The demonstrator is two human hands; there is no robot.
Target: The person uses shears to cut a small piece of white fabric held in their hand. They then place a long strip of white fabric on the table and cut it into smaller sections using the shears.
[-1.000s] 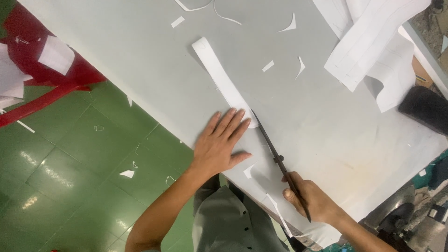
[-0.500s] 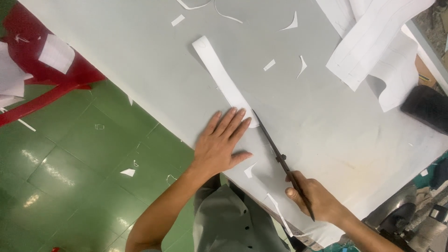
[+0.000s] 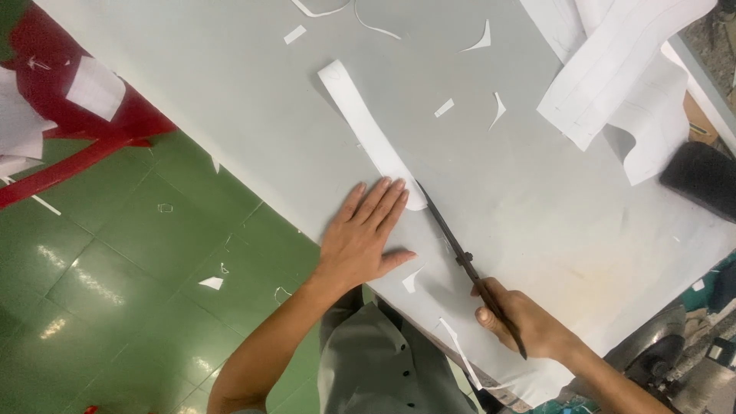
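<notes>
My left hand (image 3: 364, 234) lies flat, fingers spread, on the grey sheet (image 3: 253, 100) that covers the table. Its fingertips touch the near end of a long white paper strip (image 3: 366, 129) that runs away across the sheet. My right hand (image 3: 520, 320) grips the handles of dark scissors (image 3: 448, 239). The blades lie closed and low over the sheet, with the tip at the strip's rounded end, just right of my left fingertips.
Small white offcuts (image 3: 444, 108) are scattered over the sheet. Large white pattern pieces (image 3: 613, 69) lie at the far right, beside a black object (image 3: 701, 178). A red plastic chair (image 3: 84, 115) with paper on it stands on the green tiled floor (image 3: 115, 268) at left.
My right hand and the scissors have slid slightly toward the near table edge. My left hand stays flat in the same place.
</notes>
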